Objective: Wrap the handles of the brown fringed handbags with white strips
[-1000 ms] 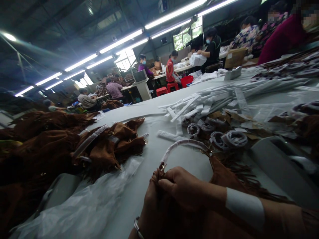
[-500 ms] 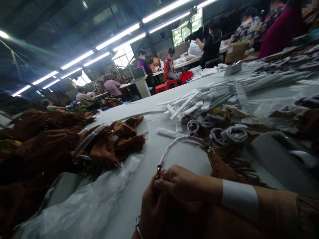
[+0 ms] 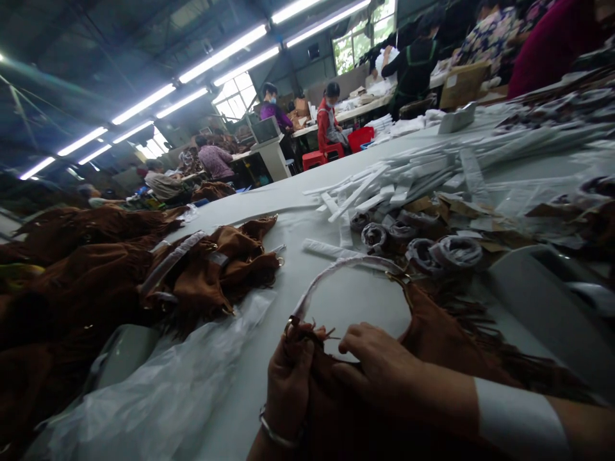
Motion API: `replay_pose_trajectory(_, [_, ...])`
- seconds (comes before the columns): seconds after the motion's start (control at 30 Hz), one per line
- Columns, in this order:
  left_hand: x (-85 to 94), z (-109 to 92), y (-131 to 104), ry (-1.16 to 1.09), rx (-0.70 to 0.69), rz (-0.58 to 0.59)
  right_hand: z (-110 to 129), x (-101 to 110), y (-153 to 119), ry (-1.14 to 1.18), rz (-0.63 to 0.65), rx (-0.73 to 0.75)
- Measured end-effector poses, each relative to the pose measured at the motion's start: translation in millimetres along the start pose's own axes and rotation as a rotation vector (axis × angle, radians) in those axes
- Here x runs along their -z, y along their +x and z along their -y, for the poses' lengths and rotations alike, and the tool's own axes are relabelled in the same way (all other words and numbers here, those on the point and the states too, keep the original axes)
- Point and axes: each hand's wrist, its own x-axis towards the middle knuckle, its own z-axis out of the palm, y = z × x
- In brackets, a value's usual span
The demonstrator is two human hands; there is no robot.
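Observation:
A brown fringed bag (image 3: pixel 432 320) lies in front of me, its handle (image 3: pixel 331 272) arching up in a clear wrap. With closed fingers, my left hand (image 3: pixel 291 384) grips the bag's left corner, just below a gold-coloured ring (image 3: pixel 290 325) where the handle joins. Several thin brown strands stick out above that hand. My right hand (image 3: pixel 384 365) is on the bag's upper edge a little to the right, fingers curled and thumb against the brown material. The lower bag is dark, and its fold under both hands is hidden.
More brown bags (image 3: pixel 230 256) are heaped at left, beside clear plastic sheeting (image 3: pixel 192 365). White wrapped strips (image 3: pixel 384 186), rolled wrapped straps (image 3: pixel 456 253) and a grey machine-like object (image 3: pixel 538 301) lie at right. Several people sit at tables beyond, one in red (image 3: pixel 327 121).
My right hand has left the ring and moved right along the bag's edge. My left hand still grips the corner, where brown strands now show. The handle's left end has shifted slightly left.

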Motion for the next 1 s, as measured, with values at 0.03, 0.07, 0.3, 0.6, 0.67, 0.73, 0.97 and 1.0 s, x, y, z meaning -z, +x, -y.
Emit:
replay_pose_trajectory(0.03, [-0.7, -1, 0, -0.017, 0.01, -0.009, 1, 0, 3, 0.009, 0.084, -0.061])
replay_pose_trajectory(0.07, [-1.5, -2, 0, -0.026, 0.023, -0.016, 1, 0, 7, 0.039, 0.173, -0.116])
replay_pose_trajectory(0.3, [10.1, -8, 12, 0.213, 0.093, 0.029, -3, -21, 12, 0.233, 0.128, -0.135])
replay_pose_trajectory(0.6, [12.5, -97, 14, 1.703, -0.343, 0.066, -1, -33, 8, -0.029, 0.045, -0.034])
replay_pose_trajectory(0.67, [-5.5, -116, 14, 1.798, -0.544, 0.116, 1, -33, 8, -0.08, 0.053, -0.042])
replay_pose_trajectory(0.73, [-23.6, -119, 20, 1.721, -0.623, 0.345, 3, -33, 8, -0.095, 0.03, -0.035])
replay_pose_trajectory(0.97, [-39.2, -71, 72, 1.47, -0.411, 0.974, -16, -58, 12, -0.045, -0.143, 0.067])
replay_pose_trajectory(1.0, [-37.4, -68, 75, 1.411, -0.4, 1.017, -19, -61, 13, -0.05, -0.159, 0.103])
